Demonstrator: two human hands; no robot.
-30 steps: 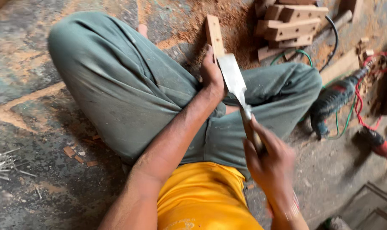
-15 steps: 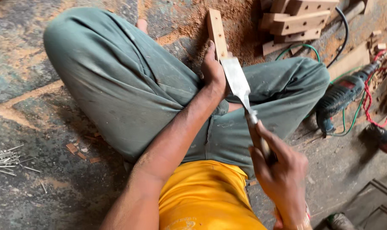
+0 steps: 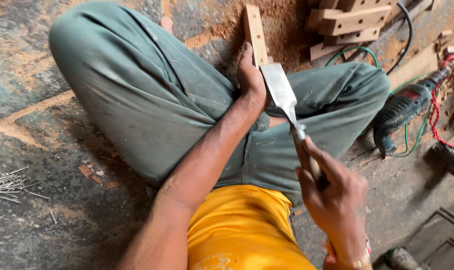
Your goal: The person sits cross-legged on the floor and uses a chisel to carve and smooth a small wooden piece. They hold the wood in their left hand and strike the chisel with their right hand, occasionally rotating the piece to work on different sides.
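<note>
The wood strip [image 3: 254, 32] is pinned by the left hand [image 3: 252, 75]; the wide chisel [image 3: 282, 95] is gripped in the right hand [image 3: 332, 200] (sawdust [image 3: 282, 20] already lies around), paring apparently unfinished.

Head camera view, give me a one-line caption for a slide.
Seated on the floor, left hand steadies a wooden block while right hand holds a broad chisel.

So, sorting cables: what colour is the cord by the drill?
Green cord, beside the drill; the head view shows it.

Woodworking shop floor: sawdust [image 3: 282, 20], cut wooden blocks [image 3: 354, 20], power drill [image 3: 407, 107], nails [image 3: 7, 180].
</note>
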